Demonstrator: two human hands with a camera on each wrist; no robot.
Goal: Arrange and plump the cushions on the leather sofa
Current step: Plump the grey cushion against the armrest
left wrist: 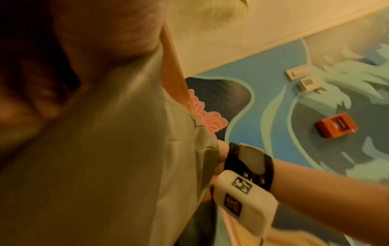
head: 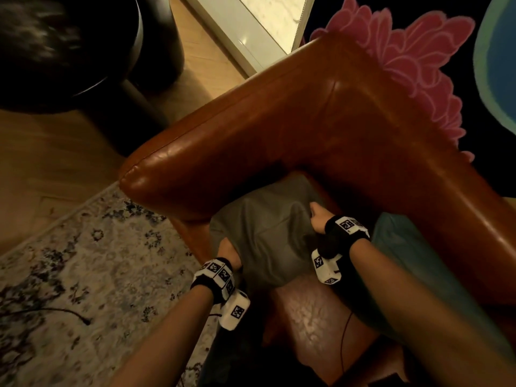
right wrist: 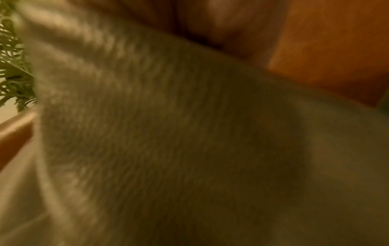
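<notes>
Grey-green fabric cushion (head: 265, 236) sits in the brown leather sofa (head: 321, 127) corner, between both hands: left hand (head: 227, 251) grips its near-left edge, right hand (head: 317, 216) pinches its right side.

Both forearms are bare, with no sleeves in view. Each wrist wears a black strap carrying white blocks printed with black-and-white square code markers. On the left wrist band (head: 216, 276) the markers sit in a row across the top, and a second white block (head: 235, 312) hangs beneath it. The right wrist band (head: 344, 233) has one marker on top and a white block (head: 326, 268) at its side.
</notes>
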